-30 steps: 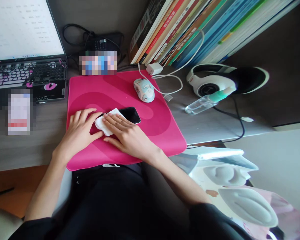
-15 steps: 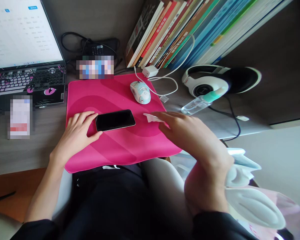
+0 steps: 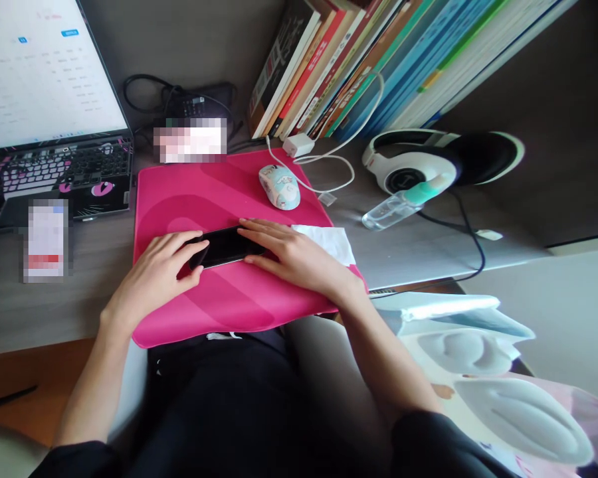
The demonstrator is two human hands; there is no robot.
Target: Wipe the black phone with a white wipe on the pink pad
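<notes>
A black phone (image 3: 224, 247) lies on the pink mat (image 3: 204, 192), its screen facing up. Around its left end are the thumb and fingers of my left hand (image 3: 162, 269). My right hand (image 3: 289, 252) grips the right end, fingers over the far edge and thumb at the near edge, hiding part of the screen. A white tissue (image 3: 331, 243) lies flat on the mat's right side, just beyond my right hand and partly behind it.
A patterned mouse (image 3: 280, 187) sits at the mat's back. Behind it are a white charger (image 3: 299, 145) and a row of books (image 3: 319, 73). To the right are a clear spray bottle (image 3: 391, 210) and white headphones (image 3: 408, 169); a laptop (image 3: 54, 166) stands at the left.
My right hand has let go of the tissue, which now lies on the mat, and has moved left onto the phone. My left hand has stayed at the phone's left end.
</notes>
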